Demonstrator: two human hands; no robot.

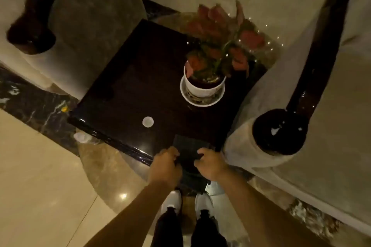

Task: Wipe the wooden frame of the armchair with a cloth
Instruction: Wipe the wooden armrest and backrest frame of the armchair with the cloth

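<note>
A dark, glossy square wooden side table (140, 78) stands between two pale upholstered armchairs. At its near edge lies a dark folded cloth (187, 146), part of it hanging over the edge. The left hand (165, 164) and the right hand (210, 163) each have their fingers curled around a near side of that cloth, gripping it. Right of the table, the closer armchair's dark polished wooden frame (281, 131) ends in a rounded arm cap (nothing touches it). Farther back on the table sits a white pot of red-leaved plant (203, 84).
</note>
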